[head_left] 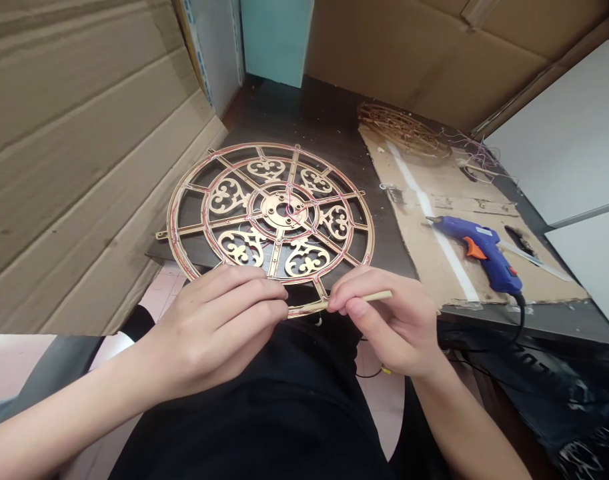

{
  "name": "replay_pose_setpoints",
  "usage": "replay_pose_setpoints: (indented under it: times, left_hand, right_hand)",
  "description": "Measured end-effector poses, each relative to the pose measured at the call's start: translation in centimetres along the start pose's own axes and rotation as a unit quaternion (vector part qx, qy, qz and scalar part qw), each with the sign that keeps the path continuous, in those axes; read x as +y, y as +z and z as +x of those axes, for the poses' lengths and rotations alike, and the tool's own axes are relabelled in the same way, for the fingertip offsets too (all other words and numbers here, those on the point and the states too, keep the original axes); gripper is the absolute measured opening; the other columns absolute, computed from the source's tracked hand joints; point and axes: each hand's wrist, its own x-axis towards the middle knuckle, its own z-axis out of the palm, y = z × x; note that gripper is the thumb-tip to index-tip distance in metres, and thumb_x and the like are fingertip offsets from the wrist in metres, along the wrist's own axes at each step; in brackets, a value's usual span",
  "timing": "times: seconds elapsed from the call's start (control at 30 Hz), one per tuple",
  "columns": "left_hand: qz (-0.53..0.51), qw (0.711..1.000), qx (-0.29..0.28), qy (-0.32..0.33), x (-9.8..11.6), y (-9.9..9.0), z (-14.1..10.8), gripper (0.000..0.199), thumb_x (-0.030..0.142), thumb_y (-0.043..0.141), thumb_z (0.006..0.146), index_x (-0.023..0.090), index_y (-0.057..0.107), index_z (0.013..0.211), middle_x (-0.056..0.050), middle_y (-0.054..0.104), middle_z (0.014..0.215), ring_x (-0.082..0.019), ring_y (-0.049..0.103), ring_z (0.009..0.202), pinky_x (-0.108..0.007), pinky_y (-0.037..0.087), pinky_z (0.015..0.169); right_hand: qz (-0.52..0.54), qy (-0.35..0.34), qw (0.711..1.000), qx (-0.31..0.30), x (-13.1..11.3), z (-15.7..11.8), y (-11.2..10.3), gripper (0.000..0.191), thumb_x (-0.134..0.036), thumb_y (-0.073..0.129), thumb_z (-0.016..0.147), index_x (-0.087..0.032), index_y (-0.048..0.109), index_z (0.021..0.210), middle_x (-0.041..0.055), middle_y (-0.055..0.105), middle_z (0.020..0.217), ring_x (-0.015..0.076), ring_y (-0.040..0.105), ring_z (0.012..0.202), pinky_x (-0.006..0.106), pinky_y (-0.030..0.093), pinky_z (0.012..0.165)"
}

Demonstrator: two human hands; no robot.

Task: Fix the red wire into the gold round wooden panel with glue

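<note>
A round gold openwork frame (279, 210) with spokes, scroll ornaments and thin red wires along its rings lies on the dark table, its near rim reaching over the front edge. My left hand (229, 320) is closed over that near rim, its fingertips partly hidden behind the ring. In my right hand (394, 313) a thin pale wooden stick (374, 296) is pinched between thumb and fingers. The stick points left along the near rim, close to my left fingertips. Whether its tip touches the wire there, I cannot tell.
A blue glue gun (477, 247) with an orange trigger rests on a cardboard sheet (424, 233) at the right. Behind it lie a brown wiry coil (404, 130) and tangled thin wires (481, 157). Cardboard panels (84, 153) wall the left and back of the dark table (324, 113).
</note>
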Motion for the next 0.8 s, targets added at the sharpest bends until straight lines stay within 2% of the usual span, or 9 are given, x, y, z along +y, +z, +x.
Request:
replay_pose_setpoints:
  times: [0.8]
  left_hand:
    - [-0.001, 1.000, 0.000, 0.000, -0.07, 0.09, 0.16, 0.026, -0.001, 0.078, 0.083, 0.010, 0.068, 0.104, -0.009, 0.075, 0.108, -0.023, 0.064, 0.101, -0.039, 0.055, 0.088]
  right_hand:
    - [0.002, -0.013, 1.000, 0.003, -0.07, 0.30, -0.02, 0.014, -0.004, 0.062, 0.099, -0.011, 0.071, 0.105, 0.0061, 0.074, 0.093, 0.0136, 0.069, 0.086, 0.028, 0.057, 0.078]
